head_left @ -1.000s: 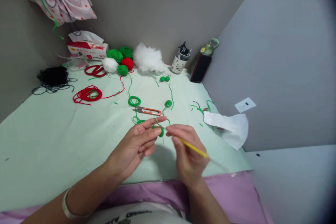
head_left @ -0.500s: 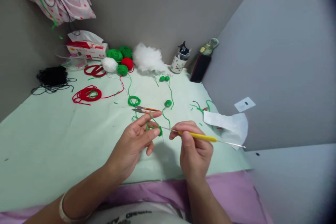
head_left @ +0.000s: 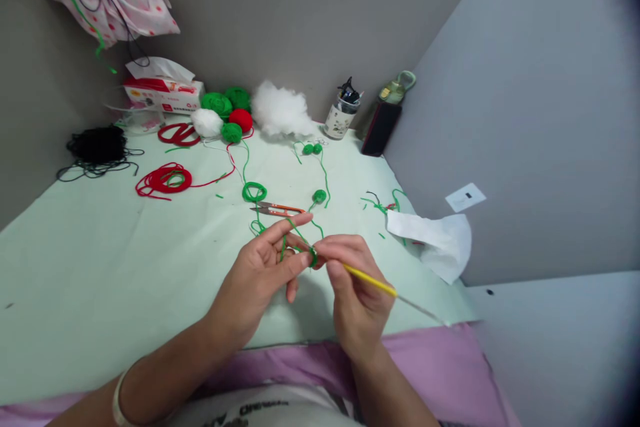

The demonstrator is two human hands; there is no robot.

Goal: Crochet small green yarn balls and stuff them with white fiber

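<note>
My left hand (head_left: 273, 263) pinches a small green crochet piece (head_left: 313, 257) between thumb and fingers. Green yarn runs from it over the raised index finger. In my right hand (head_left: 357, 300) is a crochet hook with a yellow handle (head_left: 373, 280), held like a pen and slanting down to the right. Its working tip is at the green piece, mostly hidden by the fingers. Just beyond the left fingertips lie orange-handled thread snips (head_left: 283, 209). A finished-looking green crocheted ball (head_left: 319, 196) with a yarn tail rests behind the hands.
Several yarn balls (head_left: 217, 105), white stuffing (head_left: 283, 110) and a tissue box (head_left: 165, 95) line the back wall. Coiled red yarn (head_left: 165, 179), red-handled scissors (head_left: 179, 135) and black yarn (head_left: 97, 145) lie left. A pen cup (head_left: 341, 117), a phone (head_left: 381, 130) and white paper (head_left: 445, 243) are right.
My right hand has moved left, up against the green piece. The hook has tilted, its rear end dropping lower. My left hand has shifted slightly right.
</note>
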